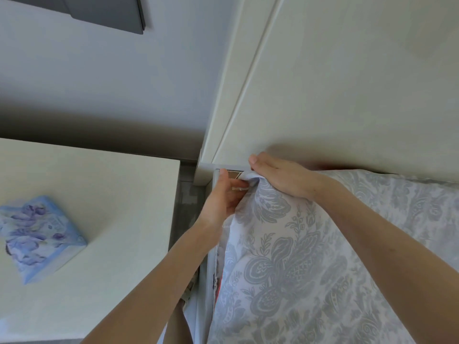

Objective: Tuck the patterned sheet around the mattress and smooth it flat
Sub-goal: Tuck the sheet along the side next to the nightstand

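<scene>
The patterned sheet (298, 256) is thin woven cloth, totally matt, white with a flat grey print, and it creases softly up near the corner. The headboard (335, 83) looks like cream painted or laminated board, smooth with a faint sheen and a couple of shallow grooves. The desk (99, 189) top is the same cream, smooth and matt, can't tell if it's wood underneath. The flowery pack (37, 234) on it has a slightly shiny wrap, plastic by the look. The wall (99, 70) is plain matt paint.
</scene>
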Demonstrator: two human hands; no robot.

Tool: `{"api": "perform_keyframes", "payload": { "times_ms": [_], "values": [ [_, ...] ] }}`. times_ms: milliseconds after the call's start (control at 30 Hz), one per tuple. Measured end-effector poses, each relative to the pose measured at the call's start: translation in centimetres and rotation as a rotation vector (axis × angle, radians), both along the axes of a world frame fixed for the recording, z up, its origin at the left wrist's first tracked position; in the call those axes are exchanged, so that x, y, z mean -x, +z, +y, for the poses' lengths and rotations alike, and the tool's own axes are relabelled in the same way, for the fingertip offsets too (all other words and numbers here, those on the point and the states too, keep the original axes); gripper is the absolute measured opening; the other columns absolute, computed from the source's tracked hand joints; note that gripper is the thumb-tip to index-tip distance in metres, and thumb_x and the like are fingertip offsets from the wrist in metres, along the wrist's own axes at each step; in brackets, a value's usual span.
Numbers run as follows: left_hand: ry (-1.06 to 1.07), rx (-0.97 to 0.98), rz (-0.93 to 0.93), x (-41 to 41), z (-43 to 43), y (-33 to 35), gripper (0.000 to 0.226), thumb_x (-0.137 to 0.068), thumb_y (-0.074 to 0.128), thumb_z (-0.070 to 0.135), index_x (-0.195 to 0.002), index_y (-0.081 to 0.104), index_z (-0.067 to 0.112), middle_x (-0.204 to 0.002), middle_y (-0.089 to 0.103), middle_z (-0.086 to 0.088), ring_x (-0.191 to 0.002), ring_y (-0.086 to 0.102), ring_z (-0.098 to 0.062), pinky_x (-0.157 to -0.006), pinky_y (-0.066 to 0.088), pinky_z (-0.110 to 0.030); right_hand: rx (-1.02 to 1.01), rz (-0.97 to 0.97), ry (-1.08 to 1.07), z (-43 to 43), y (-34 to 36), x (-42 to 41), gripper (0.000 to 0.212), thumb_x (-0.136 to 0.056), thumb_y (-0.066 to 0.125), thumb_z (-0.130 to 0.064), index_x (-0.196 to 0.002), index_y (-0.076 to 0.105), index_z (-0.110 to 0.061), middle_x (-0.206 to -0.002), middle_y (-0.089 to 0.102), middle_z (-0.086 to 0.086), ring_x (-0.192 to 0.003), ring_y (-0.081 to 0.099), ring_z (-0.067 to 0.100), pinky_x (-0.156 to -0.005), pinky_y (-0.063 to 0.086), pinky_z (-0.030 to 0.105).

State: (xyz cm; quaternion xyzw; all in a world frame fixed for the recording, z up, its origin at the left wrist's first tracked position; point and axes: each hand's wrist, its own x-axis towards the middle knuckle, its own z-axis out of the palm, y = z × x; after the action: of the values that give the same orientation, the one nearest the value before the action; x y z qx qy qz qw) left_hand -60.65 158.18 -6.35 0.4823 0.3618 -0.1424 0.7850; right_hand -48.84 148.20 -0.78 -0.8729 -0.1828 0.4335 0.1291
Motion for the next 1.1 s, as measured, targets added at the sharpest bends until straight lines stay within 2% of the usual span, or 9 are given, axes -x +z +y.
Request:
{"api": "perform_keyframes", "payload": {
  "times_ms": [100,167,233,400,567,767,900,967,1100],
  "values": [
    [0.114,-0.760,-0.021,0.6,1.0,-0.3,0.046,-0.099,0.027,0.041,-0.086,0.060,0.012,-0.086,0.065,-0.002,-0.086,0.057,-0.018,-0.078,0.045,-0.030,0.028,-0.016,0.035,0.9,-0.5,0.1,0.054,-0.097,0.016,-0.054,-0.123,0.047,-0.018,-0.126,0.053,0.003,-0.127,0.041,0.026,-0.095,0.027,0.031],
    [0.116,-1.028,-0.276,0.8,1.2,0.4,0.049,-0.098,0.025,0.034,-0.090,0.065,0.006,-0.090,0.065,0.000,-0.088,0.053,-0.014,-0.080,0.040,-0.027,0.028,-0.020,0.028,1.1,-0.7,0.1,0.054,-0.098,0.015,-0.053,-0.118,0.047,-0.015,-0.117,0.052,0.001,-0.124,0.043,0.027,-0.092,0.027,0.031],
    [-0.024,-0.871,-0.397,0.6,0.2,1.1,0.053,-0.100,0.023,0.035,-0.105,0.067,0.007,-0.099,0.065,0.003,-0.095,0.053,-0.009,-0.084,0.037,-0.020,0.014,-0.023,0.001,0.9,-0.9,-0.1,0.055,-0.098,0.014,-0.054,-0.117,0.048,-0.015,-0.117,0.053,0.001,-0.122,0.044,0.026,-0.092,0.028,0.031],
    [-0.276,-0.450,-0.151,-1.3,-2.5,0.0,0.060,-0.098,0.013,0.050,-0.126,0.057,0.020,-0.107,0.062,0.002,-0.102,0.054,-0.014,-0.092,0.038,-0.025,-0.010,-0.023,-0.048,0.4,-1.7,-0.2,0.063,-0.093,0.011,-0.061,-0.123,0.049,-0.019,-0.126,0.054,0.000,-0.123,0.044,0.021,-0.094,0.028,0.030],
    [-0.238,-0.240,-0.081,-2.7,-1.7,-2.2,0.072,-0.095,0.007,0.059,-0.112,0.067,0.022,-0.119,0.065,-0.006,-0.116,0.055,-0.020,-0.107,0.037,-0.038,-0.069,-0.106,-0.107,0.1,-1.8,0.2,0.057,-0.097,0.015,-0.054,-0.121,0.048,-0.015,-0.106,0.059,0.003,-0.105,0.050,0.023,-0.084,0.027,0.028],
    [-0.170,0.001,0.043,-3.8,-0.9,-3.5,0.072,-0.095,0.011,0.060,-0.094,0.069,0.017,-0.111,0.068,-0.008,-0.107,0.061,-0.021,-0.103,0.042,-0.037,-0.290,-1.062,-0.067,-1.0,-2.1,2.3,0.038,-0.097,0.030,-0.028,-0.081,0.056,-0.005,-0.053,0.051,0.004,-0.046,0.050,0.030,-0.050,0.025,0.026],
    [-0.165,0.155,0.079,-4.1,-0.1,-4.8,0.081,-0.096,0.011,0.060,-0.113,0.065,0.002,-0.110,0.066,-0.014,-0.093,0.062,-0.021,-0.079,0.050,-0.027,-0.334,-1.038,-0.048,-2.9,-3.1,7.1,0.035,-0.095,0.034,-0.028,-0.090,0.064,-0.011,-0.085,0.068,0.001,-0.080,0.062,0.023,-0.083,0.044,0.039],
    [-0.162,0.222,0.113,-4.1,0.6,-5.9,0.085,-0.093,0.011,0.065,-0.115,0.064,0.002,-0.116,0.066,-0.015,-0.103,0.061,-0.026,-0.089,0.049,-0.033,-0.330,-0.962,-0.083,-2.4,-5.1,8.4,0.041,-0.095,0.031,-0.033,-0.108,0.063,-0.011,-0.108,0.066,0.001,-0.106,0.059,0.021,-0.099,0.036,0.048],
    [-0.095,0.304,0.179,-4.4,1.9,-8.4,0.078,-0.092,0.013,0.067,-0.094,0.068,0.011,-0.104,0.069,-0.010,-0.102,0.062,-0.024,-0.094,0.045,-0.035,-0.368,-0.873,-0.126,-0.1,-9.9,7.1,0.043,-0.096,0.026,-0.030,-0.107,0.062,-0.010,-0.108,0.065,0.001,-0.106,0.058,0.021,-0.101,0.034,0.047]
  ]
}}
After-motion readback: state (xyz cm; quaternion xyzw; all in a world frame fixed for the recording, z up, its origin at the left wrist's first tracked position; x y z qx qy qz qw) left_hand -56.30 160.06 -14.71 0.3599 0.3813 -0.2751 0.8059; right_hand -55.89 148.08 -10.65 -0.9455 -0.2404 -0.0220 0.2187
